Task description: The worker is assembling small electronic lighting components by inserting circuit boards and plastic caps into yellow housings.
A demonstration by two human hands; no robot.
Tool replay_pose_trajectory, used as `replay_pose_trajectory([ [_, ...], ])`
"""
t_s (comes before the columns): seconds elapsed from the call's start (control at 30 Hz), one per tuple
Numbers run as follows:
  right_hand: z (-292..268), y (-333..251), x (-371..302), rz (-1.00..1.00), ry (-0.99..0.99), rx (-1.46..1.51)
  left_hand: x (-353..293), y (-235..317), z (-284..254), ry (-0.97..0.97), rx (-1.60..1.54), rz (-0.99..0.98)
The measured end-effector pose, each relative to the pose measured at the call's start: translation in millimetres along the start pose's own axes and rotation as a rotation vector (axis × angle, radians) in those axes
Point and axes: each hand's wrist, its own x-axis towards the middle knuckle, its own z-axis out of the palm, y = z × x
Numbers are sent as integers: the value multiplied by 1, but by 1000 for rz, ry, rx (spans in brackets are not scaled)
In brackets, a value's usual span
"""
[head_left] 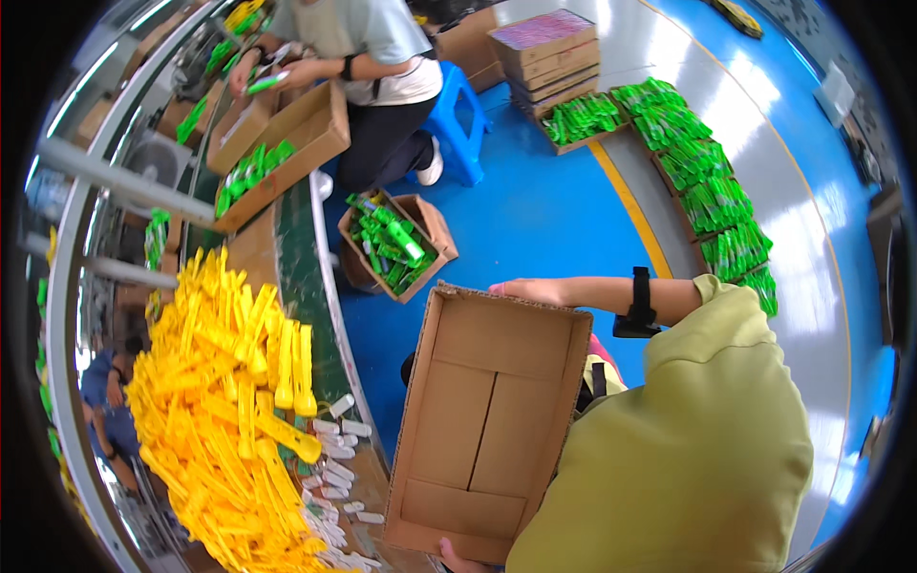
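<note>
Box (441,420): open cardbd, near ctr, right of table (308,272)
R hand (533,290): clamped on far end
L hand (462,562): gripping near rim, mostly hidden
Tabletop: yellow pcs (224,411), white pcs (339,451)

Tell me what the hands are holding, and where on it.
An open cardboard box, held by its two short ends: right hand at the upper end in view, left hand at the lower.
</note>
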Motion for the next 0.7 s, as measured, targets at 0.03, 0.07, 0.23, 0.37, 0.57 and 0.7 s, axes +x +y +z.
replay_pose_trajectory([
  [0.03,-6,13,-1,-45,50,-47,5,7,10,-42,39,16],
  [0.07,-7,10,-11,-58,75,-23,6,12,17,-68,69,33],
  [0.23,-11,8,-37,47,76,4,18,35,32,-99,123,126],
  [0.37,-5,8,-17,10,-66,1,14,20,32,16,-28,204],
  [0.57,30,-9,47,145,-218,-404,11,-8,37,138,-274,268],
  [0.7,57,-22,69,167,-292,-473,13,-11,36,188,-365,311],
])
